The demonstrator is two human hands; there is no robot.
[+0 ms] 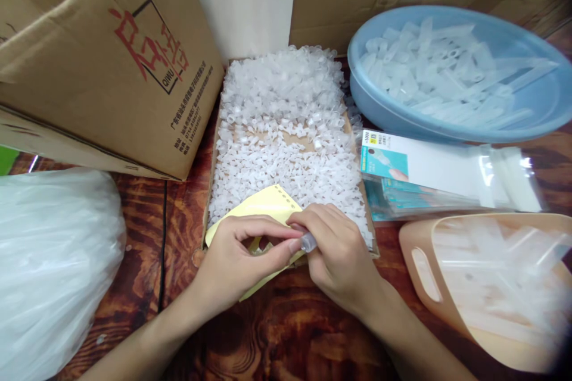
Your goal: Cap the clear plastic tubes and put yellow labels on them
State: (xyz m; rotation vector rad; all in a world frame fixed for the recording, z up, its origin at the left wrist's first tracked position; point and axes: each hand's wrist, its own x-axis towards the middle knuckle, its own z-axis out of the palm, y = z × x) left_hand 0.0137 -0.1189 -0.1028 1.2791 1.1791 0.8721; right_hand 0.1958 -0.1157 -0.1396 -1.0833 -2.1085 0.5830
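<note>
My right hand [339,250] is closed around a short translucent plastic tube [308,242], whose end shows between the fingers. My left hand [250,250] meets it there, thumb and forefinger pinched against the tube's end; what lies between those fingertips is hidden. Under both hands, a yellow sheet [263,205] with a row of small marks lies over the near edge of a shallow cardboard tray [213,178]. Small white plastic tips [286,169] cover the tray's near half. Heaped in its far half are clear plastic caps [281,83].
A blue basin [379,110] and a peach basket [417,238] on the right hold translucent plastic pieces. Between them lie printed packets [429,161]. Left stand a cardboard box [111,53] and a white plastic bag [53,268]. A black cable [162,238] crosses the wooden table [250,345].
</note>
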